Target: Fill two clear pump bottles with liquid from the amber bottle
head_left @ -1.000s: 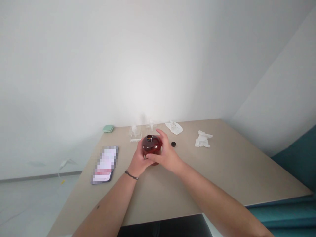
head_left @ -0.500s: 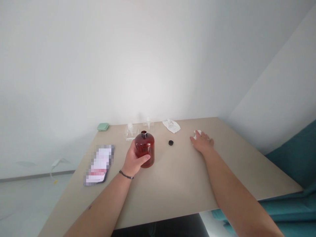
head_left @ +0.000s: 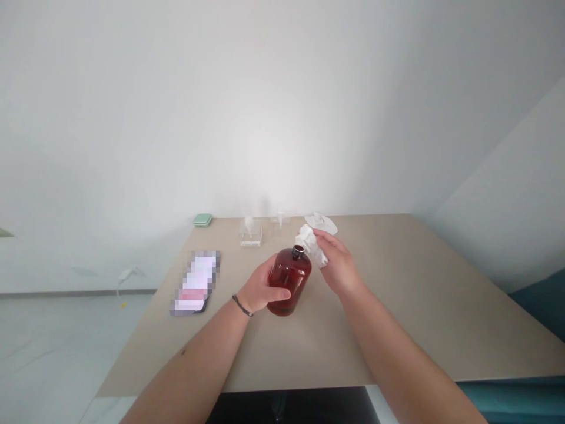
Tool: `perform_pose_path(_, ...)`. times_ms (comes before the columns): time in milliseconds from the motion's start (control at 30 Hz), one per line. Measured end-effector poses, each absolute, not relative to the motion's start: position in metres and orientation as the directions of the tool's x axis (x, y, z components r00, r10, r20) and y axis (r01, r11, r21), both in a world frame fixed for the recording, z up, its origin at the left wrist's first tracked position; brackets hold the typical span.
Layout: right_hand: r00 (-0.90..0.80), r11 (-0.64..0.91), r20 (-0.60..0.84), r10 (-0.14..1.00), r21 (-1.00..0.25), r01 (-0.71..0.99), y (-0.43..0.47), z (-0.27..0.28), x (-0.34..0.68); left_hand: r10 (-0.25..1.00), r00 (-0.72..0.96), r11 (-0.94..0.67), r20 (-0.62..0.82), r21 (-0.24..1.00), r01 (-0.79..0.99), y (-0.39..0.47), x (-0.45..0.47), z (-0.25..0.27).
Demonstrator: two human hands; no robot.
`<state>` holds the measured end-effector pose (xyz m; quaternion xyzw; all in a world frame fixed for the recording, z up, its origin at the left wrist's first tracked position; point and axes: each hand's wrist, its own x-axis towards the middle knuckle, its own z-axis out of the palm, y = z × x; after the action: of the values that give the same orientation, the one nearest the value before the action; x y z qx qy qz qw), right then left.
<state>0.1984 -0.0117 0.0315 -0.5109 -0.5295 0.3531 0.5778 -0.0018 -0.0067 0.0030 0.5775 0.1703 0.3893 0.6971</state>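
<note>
My left hand (head_left: 260,287) is wrapped round a dark red, see-through bottle (head_left: 289,282), its thumb across the front. The bottle tilts to the right, and its narrow neck has no cap on it. In my right hand (head_left: 338,262) is a crumpled white tissue (head_left: 311,245), pinched between fingers and thumb. The tissue is right beside the bottle's mouth; whether the two touch I cannot tell. The small black cap is hidden from sight, behind the tissue or my right hand.
A phone (head_left: 196,282) with a lit, blurred screen lies at left on the beige table (head_left: 410,306). Along the back are a green case (head_left: 202,220), a clear box (head_left: 251,237), another clear piece (head_left: 279,220) and a white paper (head_left: 322,223). A wall rises behind.
My right hand has lifted the tissue from the table's right side and brought it left to the bottle's mouth. The bottle, upright before, now leans right in my left hand. The view has shifted slightly.
</note>
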Motion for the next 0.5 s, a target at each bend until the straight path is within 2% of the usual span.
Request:
perform_pose_path(67,0.073,0.160,0.155,0.985,-0.985,-0.068,-0.020,0.044,0.174,0.708,0.688,0.124,0.156,0.933,-0.339,-0.008,-0.003,0.005)
perform_pose_path(133,-0.014,0.114,0.118,0.993,-0.977,-0.178,-0.027,0.057,0.160,0.693,0.713,0.204,0.102,0.922,-0.330,-0.008,-0.004,0.007)
perform_pose_path(233,-0.006,0.130,0.132,0.991,-0.979,-0.157,-0.033,0.069,0.154,0.701,0.709,0.226,0.074,0.920,-0.320,-0.009,-0.006,0.010)
perform_pose_path(300,0.035,0.164,0.162,0.986,-0.984,-0.063,-0.037,0.073,0.154,0.716,0.689,0.148,0.118,0.938,-0.314,-0.010,-0.006,0.013)
perform_pose_path(400,0.106,0.215,0.221,0.970,-0.974,0.068,-0.044,0.078,0.153,0.759,0.612,-0.061,0.221,0.960,-0.272,-0.013,-0.004,0.019)
perform_pose_path(500,0.167,0.254,0.280,0.945,-0.954,0.161,-0.052,0.079,0.148,0.829,0.487,-0.272,0.275,0.959,-0.080,-0.018,0.000,0.025)
